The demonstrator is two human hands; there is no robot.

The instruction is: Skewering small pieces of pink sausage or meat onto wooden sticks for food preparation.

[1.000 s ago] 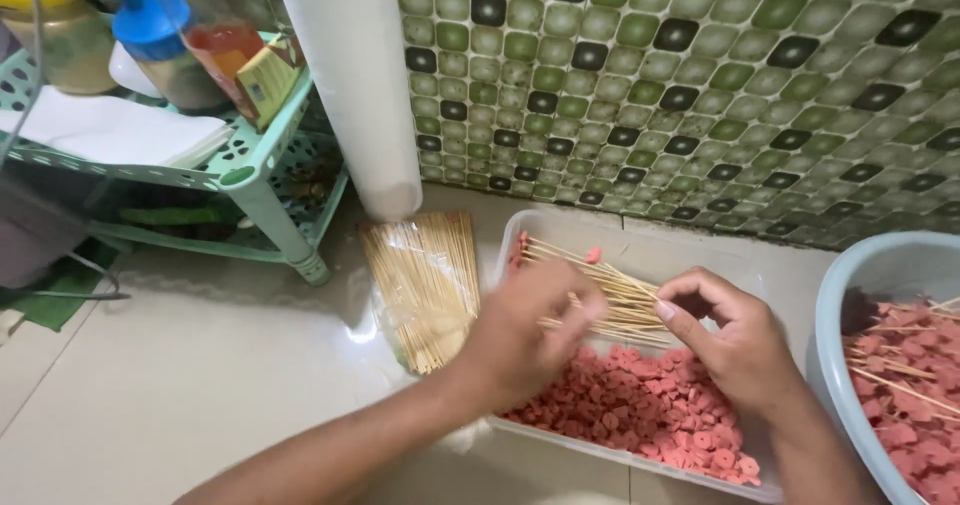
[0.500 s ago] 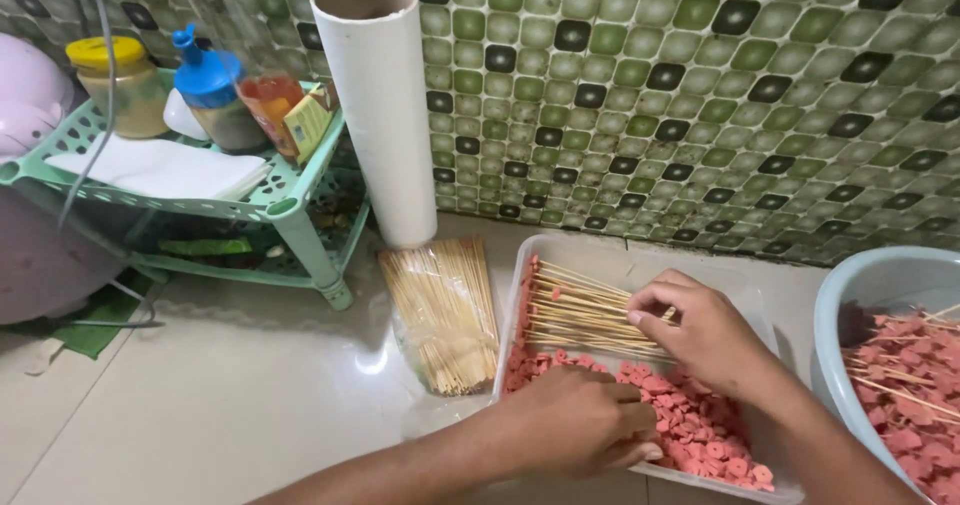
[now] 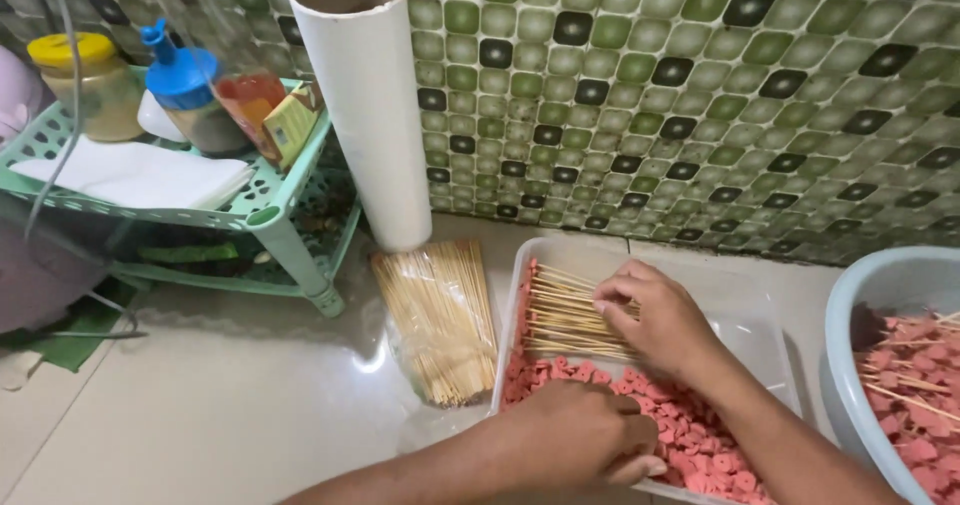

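Right hand (image 3: pixel 655 315) grasping skewers (image 3: pixel 570 315) at tray (image 3: pixel 765 350) far edge; left hand (image 3: pixel 585 435) closed over pink pieces (image 3: pixel 690 445) at near edge.

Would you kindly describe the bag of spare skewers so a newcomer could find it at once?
Start at the tall white pipe standing against the green tiled wall. On the floor at its foot lies the clear bag of wooden skewers, left of the white tray. Unlike the loose skewers under the right hand, these are wrapped and outside the tray.
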